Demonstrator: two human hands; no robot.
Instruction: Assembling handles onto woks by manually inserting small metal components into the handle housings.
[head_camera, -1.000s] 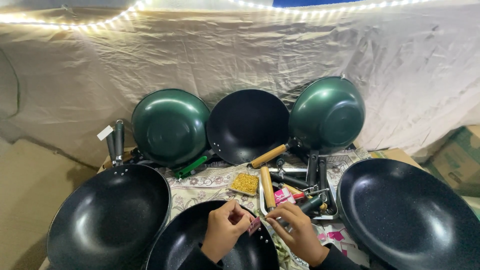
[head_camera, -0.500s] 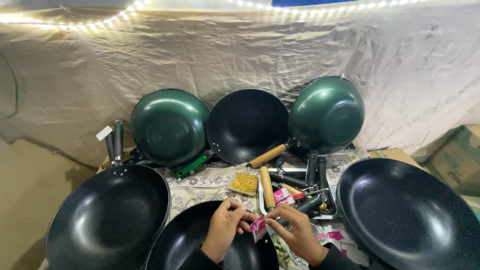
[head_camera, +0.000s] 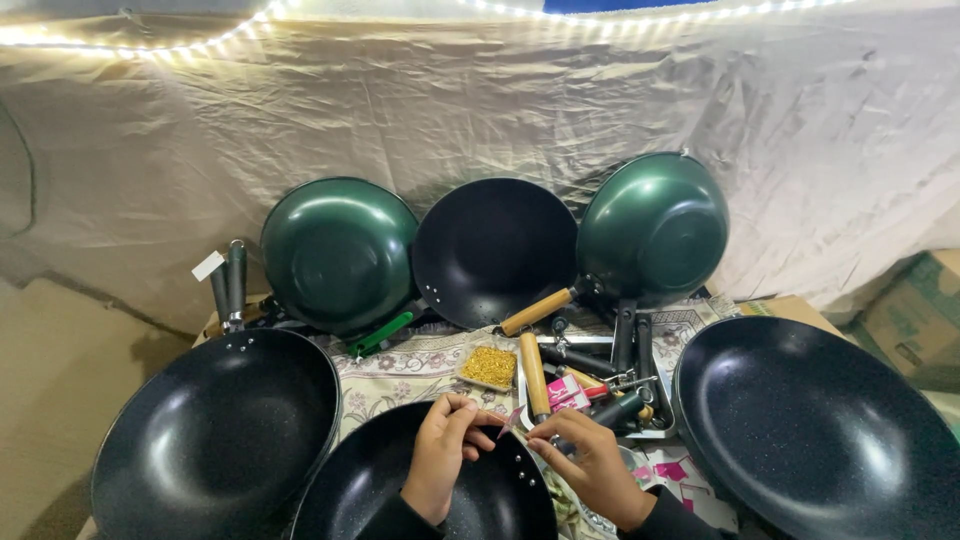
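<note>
Your left hand (head_camera: 445, 455) and right hand (head_camera: 590, 465) meet over the rim of the near black pan (head_camera: 420, 490) at six o'clock, fingers narrowed to a pinch on a small pink piece (head_camera: 512, 420) between them. Keep it steady above the rim, near the rivets, and clear of the tray of handles (head_camera: 590, 385) at one o'clock.

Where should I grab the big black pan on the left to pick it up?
Grab the pan by its dark handle, coming from the far side. The handle sticks up and back from the rim, free of the other pans, while the bowl is wide, round and slippery, so probably hard to hold.
</note>
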